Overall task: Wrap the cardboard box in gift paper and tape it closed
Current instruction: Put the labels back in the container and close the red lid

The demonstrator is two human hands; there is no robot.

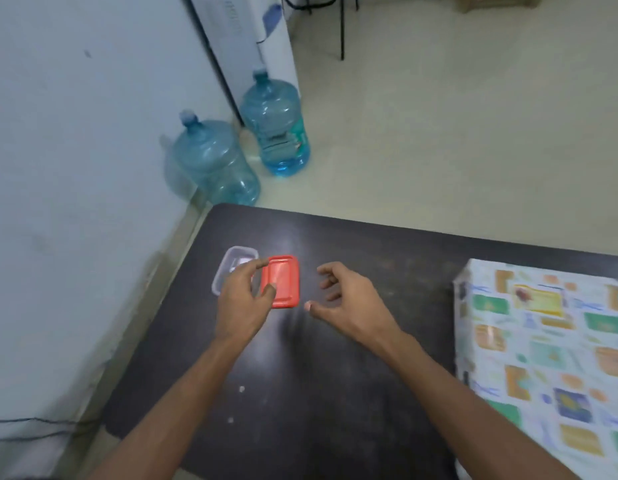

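Two water jugs (214, 157) (276, 126), one wrapped box (542, 341), seemingly one tub (231, 268), one red lid (283, 282)

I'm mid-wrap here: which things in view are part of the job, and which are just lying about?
Job:
wrapped box, at the table's right
left hand, on the red lid
right hand, open, empty

Possibly supplies; contents unclear:
clear tub

Lying about:
two water jugs on the floor
crumbs on the table

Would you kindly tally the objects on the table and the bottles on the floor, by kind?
Gift-wrapped box: 1
Red lid: 1
Clear plastic container: 1
Blue water bottles: 2
Total: 5
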